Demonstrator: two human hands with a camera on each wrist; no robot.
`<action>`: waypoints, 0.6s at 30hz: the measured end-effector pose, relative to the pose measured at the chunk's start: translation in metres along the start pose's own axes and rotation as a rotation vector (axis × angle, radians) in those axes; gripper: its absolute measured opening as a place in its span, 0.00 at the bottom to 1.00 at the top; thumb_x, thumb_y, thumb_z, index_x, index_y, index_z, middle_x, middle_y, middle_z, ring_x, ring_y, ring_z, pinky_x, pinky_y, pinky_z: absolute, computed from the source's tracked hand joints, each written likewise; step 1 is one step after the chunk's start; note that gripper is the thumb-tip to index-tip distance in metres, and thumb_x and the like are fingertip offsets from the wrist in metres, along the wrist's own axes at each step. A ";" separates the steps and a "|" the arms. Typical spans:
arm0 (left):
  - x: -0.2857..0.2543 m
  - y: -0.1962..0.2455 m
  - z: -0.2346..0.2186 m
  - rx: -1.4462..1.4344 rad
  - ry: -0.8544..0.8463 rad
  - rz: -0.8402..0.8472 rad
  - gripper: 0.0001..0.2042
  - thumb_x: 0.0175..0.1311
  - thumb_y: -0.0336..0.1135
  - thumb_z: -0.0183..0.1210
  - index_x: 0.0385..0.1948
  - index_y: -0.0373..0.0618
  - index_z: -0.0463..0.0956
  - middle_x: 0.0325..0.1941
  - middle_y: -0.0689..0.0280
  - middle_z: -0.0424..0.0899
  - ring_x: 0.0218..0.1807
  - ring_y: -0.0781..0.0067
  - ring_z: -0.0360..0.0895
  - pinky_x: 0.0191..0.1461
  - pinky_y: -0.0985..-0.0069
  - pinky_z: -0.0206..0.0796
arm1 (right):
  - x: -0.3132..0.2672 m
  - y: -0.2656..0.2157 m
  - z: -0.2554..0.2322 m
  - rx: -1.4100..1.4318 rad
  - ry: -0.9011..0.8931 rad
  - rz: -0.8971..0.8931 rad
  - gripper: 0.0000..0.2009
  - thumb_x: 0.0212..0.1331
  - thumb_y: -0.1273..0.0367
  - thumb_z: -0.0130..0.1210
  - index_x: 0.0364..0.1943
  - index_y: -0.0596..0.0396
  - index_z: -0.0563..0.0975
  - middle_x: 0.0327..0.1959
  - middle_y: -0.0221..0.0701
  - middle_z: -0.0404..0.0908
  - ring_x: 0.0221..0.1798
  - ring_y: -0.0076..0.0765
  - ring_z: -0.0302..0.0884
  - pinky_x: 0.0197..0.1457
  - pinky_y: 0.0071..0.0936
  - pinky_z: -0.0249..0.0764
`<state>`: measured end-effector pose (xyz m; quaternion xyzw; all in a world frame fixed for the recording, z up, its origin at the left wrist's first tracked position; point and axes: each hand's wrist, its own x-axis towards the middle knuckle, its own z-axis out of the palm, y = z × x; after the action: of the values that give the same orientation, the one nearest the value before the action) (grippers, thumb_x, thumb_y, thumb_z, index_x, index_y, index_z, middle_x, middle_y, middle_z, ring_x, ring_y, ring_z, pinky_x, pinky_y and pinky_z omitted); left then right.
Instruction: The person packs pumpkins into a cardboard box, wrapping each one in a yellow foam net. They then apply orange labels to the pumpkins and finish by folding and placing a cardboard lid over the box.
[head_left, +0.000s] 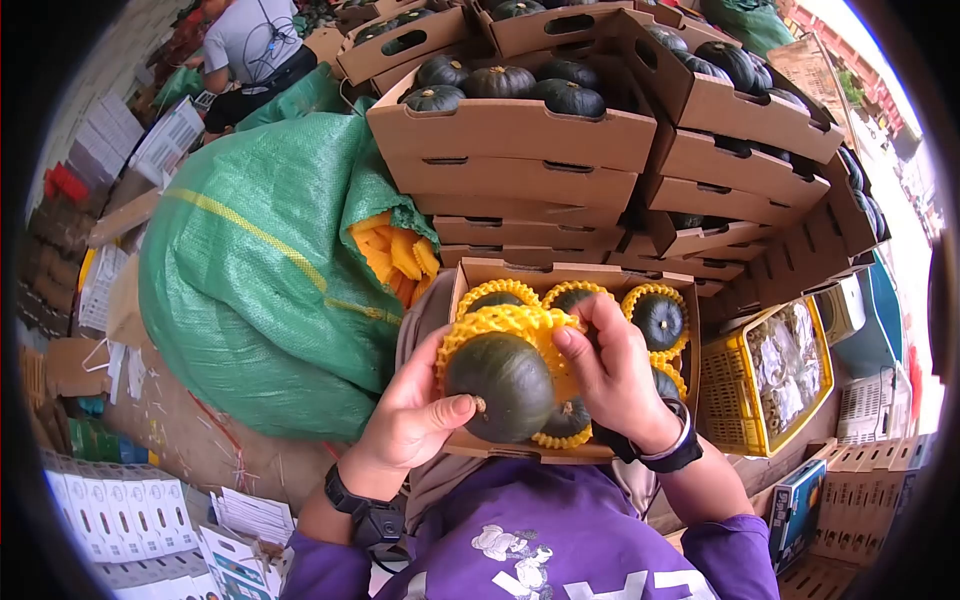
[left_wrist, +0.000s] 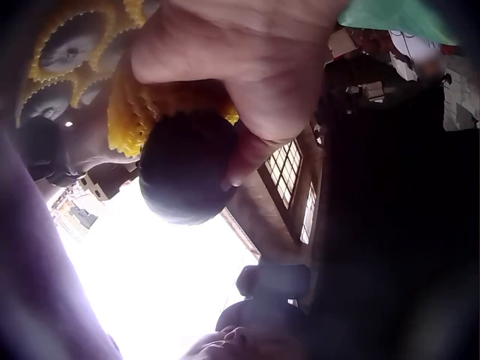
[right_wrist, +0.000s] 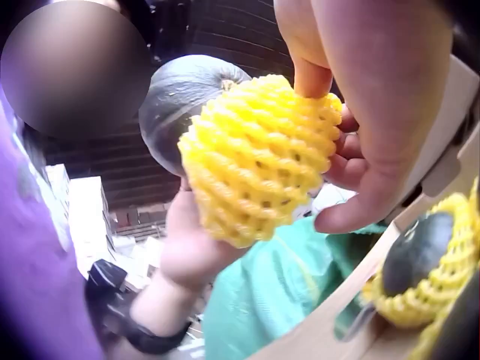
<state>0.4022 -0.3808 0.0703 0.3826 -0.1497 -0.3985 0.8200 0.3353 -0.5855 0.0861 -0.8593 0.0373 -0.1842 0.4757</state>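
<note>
A dark green pumpkin point(head_left: 499, 387) is gripped by the left hand point(head_left: 412, 408), its thumb beside the stem. Yellow foam netting point(head_left: 500, 322) lies against the pumpkin's far side. The right hand point(head_left: 618, 372) pinches the netting's edge between thumb and fingers. In the right wrist view the netting point(right_wrist: 259, 157) covers part of the pumpkin point(right_wrist: 180, 105), with the right hand point(right_wrist: 360, 127) at its other end. The left wrist view shows the pumpkin point(left_wrist: 187, 166) dark under the left hand point(left_wrist: 232, 60). Below the hands, a cardboard box point(head_left: 575, 272) holds several netted pumpkins point(head_left: 658, 320).
A big green sack point(head_left: 260, 270) with yellow netting at its mouth stands at the left. Stacked cartons of pumpkins point(head_left: 510, 135) rise behind the box. A yellow crate point(head_left: 765, 380) with plastic bags is at the right. Another person point(head_left: 255, 45) sits at the upper left.
</note>
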 end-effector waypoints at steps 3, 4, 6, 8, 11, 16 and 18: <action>0.001 -0.011 -0.001 0.549 0.167 0.263 0.35 0.57 0.31 0.64 0.65 0.38 0.53 0.62 0.58 0.66 0.64 0.65 0.65 0.66 0.68 0.60 | -0.017 0.000 0.014 0.113 0.016 -0.032 0.12 0.56 0.74 0.61 0.42 0.59 0.72 0.26 0.32 0.70 0.24 0.31 0.67 0.30 0.26 0.68; 0.001 -0.009 -0.001 0.551 0.161 0.268 0.35 0.57 0.31 0.64 0.65 0.38 0.53 0.62 0.58 0.66 0.64 0.65 0.65 0.66 0.68 0.60 | -0.023 0.010 0.017 0.314 -0.018 0.034 0.16 0.55 0.72 0.62 0.46 0.59 0.73 0.28 0.30 0.69 0.27 0.28 0.66 0.31 0.27 0.67; -0.001 -0.008 -0.001 0.276 0.127 0.149 0.34 0.58 0.30 0.63 0.64 0.38 0.53 0.61 0.59 0.67 0.63 0.66 0.66 0.65 0.69 0.61 | -0.027 0.021 0.012 0.628 -0.208 0.103 0.32 0.52 0.75 0.65 0.63 0.55 0.64 0.50 0.33 0.70 0.50 0.30 0.70 0.52 0.27 0.69; -0.002 -0.015 -0.001 0.234 0.109 0.028 0.34 0.58 0.30 0.63 0.64 0.38 0.54 0.61 0.59 0.67 0.63 0.67 0.66 0.65 0.69 0.61 | -0.030 0.015 0.013 1.212 -0.430 0.378 0.49 0.47 0.81 0.65 0.73 0.48 0.46 0.70 0.35 0.55 0.68 0.34 0.60 0.70 0.31 0.58; 0.002 -0.006 -0.005 0.318 0.073 -0.162 0.40 0.56 0.41 0.67 0.66 0.37 0.52 0.66 0.52 0.63 0.68 0.58 0.61 0.68 0.63 0.56 | -0.036 0.024 0.021 1.449 -0.399 0.485 0.48 0.46 0.84 0.63 0.72 0.49 0.48 0.66 0.36 0.61 0.65 0.29 0.62 0.67 0.30 0.61; 0.004 0.007 0.024 1.634 -0.283 0.338 0.45 0.41 0.52 0.71 0.65 0.46 0.60 0.67 0.46 0.54 0.69 0.40 0.53 0.69 0.53 0.51 | -0.038 0.023 0.024 0.919 -0.513 0.293 0.39 0.59 0.72 0.59 0.71 0.57 0.49 0.62 0.37 0.64 0.61 0.28 0.65 0.60 0.26 0.67; 0.015 0.004 0.012 1.424 -0.315 0.265 0.39 0.39 0.36 0.69 0.61 0.47 0.65 0.59 0.54 0.62 0.62 0.50 0.63 0.66 0.58 0.57 | -0.036 0.019 0.016 1.057 -0.586 0.517 0.39 0.65 0.56 0.54 0.70 0.62 0.47 0.58 0.38 0.69 0.61 0.30 0.66 0.60 0.28 0.68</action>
<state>0.4077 -0.3968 0.0802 0.7388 -0.5328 -0.1526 0.3833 0.3098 -0.5744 0.0520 -0.4880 0.0159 0.1839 0.8531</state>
